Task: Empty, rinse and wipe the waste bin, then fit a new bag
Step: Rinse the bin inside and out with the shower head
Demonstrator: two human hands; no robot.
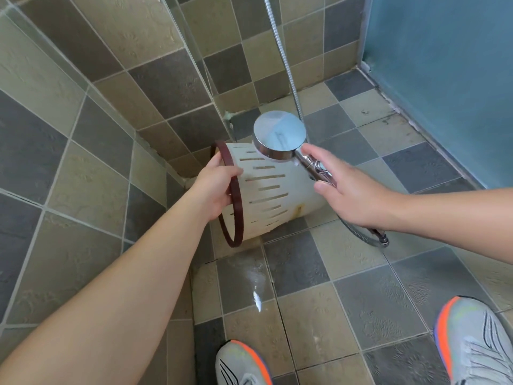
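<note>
A white slotted waste bin (273, 194) with a dark red rim ring (236, 209) is tipped on its side above the tiled floor, mouth facing left. My left hand (215, 187) grips the rim ring at its upper left. My right hand (344, 187) holds the chrome handle of a shower head (279, 134), whose round face sits just above the bin's upper side. Whether water is flowing I cannot tell. A brownish stain shows near the bin's base.
A metal hose (280, 45) runs up from the shower head and loops on the floor at the right (366, 237). Tiled walls meet in a corner behind the bin. A frosted blue panel (444, 65) stands right. A wet patch (256, 284) glistens on the floor; my shoes (477, 343) are below.
</note>
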